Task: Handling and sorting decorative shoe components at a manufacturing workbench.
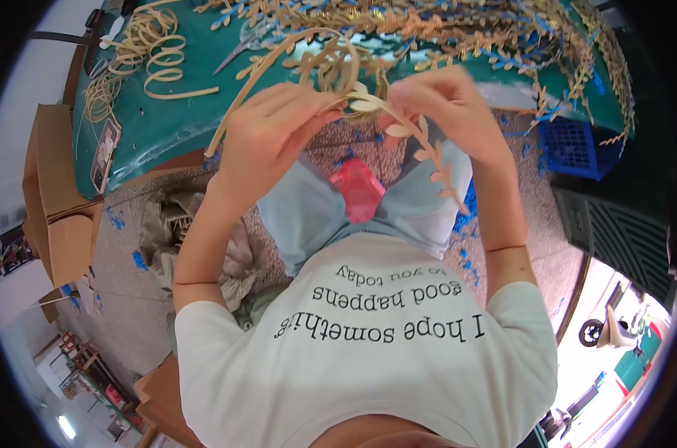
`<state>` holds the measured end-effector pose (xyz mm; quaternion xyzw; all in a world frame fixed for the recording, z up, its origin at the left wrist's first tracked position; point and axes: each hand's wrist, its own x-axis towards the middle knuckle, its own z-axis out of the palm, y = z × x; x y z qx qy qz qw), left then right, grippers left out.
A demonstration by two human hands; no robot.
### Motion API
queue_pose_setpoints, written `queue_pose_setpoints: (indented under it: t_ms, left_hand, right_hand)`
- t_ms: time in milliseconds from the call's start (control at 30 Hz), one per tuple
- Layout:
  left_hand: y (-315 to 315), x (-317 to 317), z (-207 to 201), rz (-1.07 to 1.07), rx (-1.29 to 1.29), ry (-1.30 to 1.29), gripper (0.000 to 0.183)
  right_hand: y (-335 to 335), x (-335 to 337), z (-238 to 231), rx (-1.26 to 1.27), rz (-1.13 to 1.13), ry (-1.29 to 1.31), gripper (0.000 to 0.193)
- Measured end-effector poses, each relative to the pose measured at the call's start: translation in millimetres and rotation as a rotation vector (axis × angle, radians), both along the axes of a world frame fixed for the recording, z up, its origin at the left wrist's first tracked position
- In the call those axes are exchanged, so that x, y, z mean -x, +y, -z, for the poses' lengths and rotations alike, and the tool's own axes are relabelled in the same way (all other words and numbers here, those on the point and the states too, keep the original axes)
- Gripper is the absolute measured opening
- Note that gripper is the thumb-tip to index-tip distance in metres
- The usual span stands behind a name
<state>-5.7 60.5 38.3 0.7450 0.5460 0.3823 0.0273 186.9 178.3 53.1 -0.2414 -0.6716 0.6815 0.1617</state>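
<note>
My left hand (270, 134) is closed, thumb and fingers pinching a thin beige strip (238, 101) that curves up and loops behind my fingers. My right hand (454, 108) is closed in a pinch on a pale beige leaf garland (428, 149). One end of the garland reaches toward my left fingertips, and the other hangs down past my right wrist. Whether the garland touches the strip between the hands I cannot tell. Both hands are raised over my lap, at the near edge of the green-covered table (148, 145).
Scissors (241, 48) lie behind my left hand. Left of them are coiled beige strips (163, 63) and a phone (105, 153). Many gold and blue leaf garlands (495, 33) cover the table's far right. A blue crate (577, 149) and a cardboard box (62, 239) flank me.
</note>
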Motion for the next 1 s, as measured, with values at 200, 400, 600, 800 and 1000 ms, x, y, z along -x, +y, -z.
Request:
queue_pose_setpoints:
  t_ms: [200, 400, 600, 800, 1000]
  left_hand:
    - [4.0, 2.6, -22.7, 0.017, 0.436, -0.534, 0.016]
    - [11.4, 5.2, -13.9, 0.185, 0.476, -0.868, 0.019]
    - [13.2, 9.3, -10.2, 0.171, 0.469, -0.907, 0.023]
    - [8.1, 8.2, -8.4, 0.157, 0.307, -0.767, 0.022]
    - [1.1, 6.9, -11.5, 0.13, 0.313, -0.694, 0.02]
  right_hand:
    - [32.8, 12.3, -2.2, -0.563, -0.093, 0.387, 0.042]
    - [31.7, 33.0, -25.6, -0.511, 0.075, 0.503, 0.032]
    - [34.3, 28.2, -35.0, -0.646, 0.144, 0.447, 0.03]
    - [24.5, 22.1, -35.1, -0.891, 0.222, 0.536, 0.029]
    - [33.6, 29.3, -23.5, -0.535, 0.236, 0.449, 0.032]
